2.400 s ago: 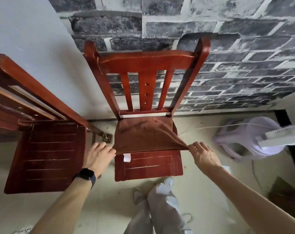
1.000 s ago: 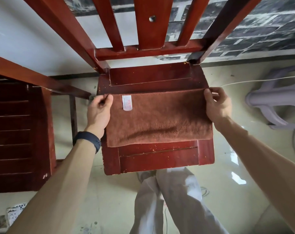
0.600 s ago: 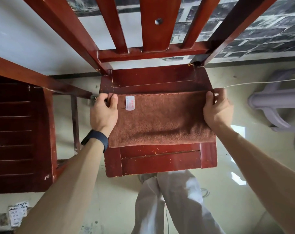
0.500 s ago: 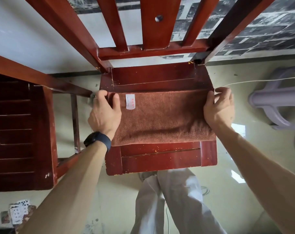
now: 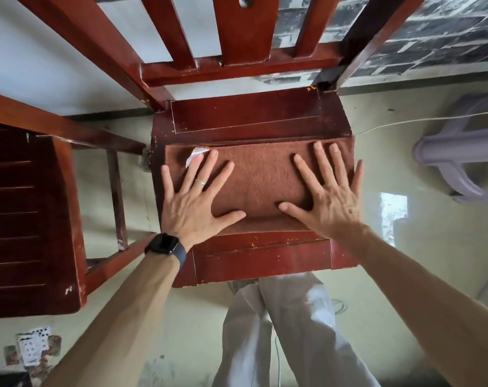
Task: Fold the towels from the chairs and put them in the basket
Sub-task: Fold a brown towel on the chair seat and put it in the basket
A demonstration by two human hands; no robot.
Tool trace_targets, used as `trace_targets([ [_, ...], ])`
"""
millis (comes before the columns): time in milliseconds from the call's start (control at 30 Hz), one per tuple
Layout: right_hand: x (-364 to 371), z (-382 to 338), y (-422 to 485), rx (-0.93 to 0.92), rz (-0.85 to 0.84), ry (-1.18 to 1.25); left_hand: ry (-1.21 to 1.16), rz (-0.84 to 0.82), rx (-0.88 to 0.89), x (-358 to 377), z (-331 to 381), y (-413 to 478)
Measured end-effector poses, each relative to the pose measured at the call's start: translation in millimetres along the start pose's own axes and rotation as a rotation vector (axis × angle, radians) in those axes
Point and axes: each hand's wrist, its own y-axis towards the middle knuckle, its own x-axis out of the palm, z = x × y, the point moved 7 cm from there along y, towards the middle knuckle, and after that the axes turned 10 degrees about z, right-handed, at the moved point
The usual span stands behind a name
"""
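Left hand (image 5: 194, 203), right hand (image 5: 330, 201) flat on fuzzy rectangular towel (image 5: 261, 174).

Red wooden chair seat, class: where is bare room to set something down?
Bare strips: between the folded brown terry towel and the red backrest rail; between towel and seat front edge. Crowded middle: left hand and right hand press flat on the towel.
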Motion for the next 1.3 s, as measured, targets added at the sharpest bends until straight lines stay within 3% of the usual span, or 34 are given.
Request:
trace_targets([
  [167,-11.2,4.2,-9.0,0.149,0.052,0.053,-0.042,0.133,0.025,-14.9,1.4,-5.2],
  [300,-17.1,-15.4,16.8,0.065,0.124,0.105,-0.150,0.173,-0.208,-18.0,12.2,8.3],
  [367,-12.7,-10.7,28.4,0.052,0.126,0.099,-0.119,0.134,-0.225,-6.5,11.1,16.1],
  [533,-7.0,-0.4,13.3,0.188,0.110,0.129,-0.023,0.124,-0.042,-5.9,7.7,32.1],
  [700,-5.7,-8.9,-83.2,0.517,0.004,0.291,0.042,0.122,0.369,-38.8,44.7,96.2],
  [833,-9.6,-46.0,-158.3,0.640,-0.119,0.373,0.025,0.091,0.398,-49.8,116.9,105.9],
  [933,-7.4,-46.9,-168.8,0.790,-0.133,0.546,-0.126,0.114,0.187,-49.5,127.9,72.3],
  [1067,-5.3,-24.0,-158.8,0.957,-0.024,0.729,-0.277,0.150,-0.313,-34.1,97.8,-18.9],
  [1167,8.5,-12.0,-148.7,0.991,-0.196,0.768,-0.444,0.169,-0.677,-17.0,77.3,-90.6],
  [1300,16.2,-8.3,-151.0,1.031,-0.371,0.916,-0.786,-0.063,-1.119,14.5,60.5,-142.6],
])
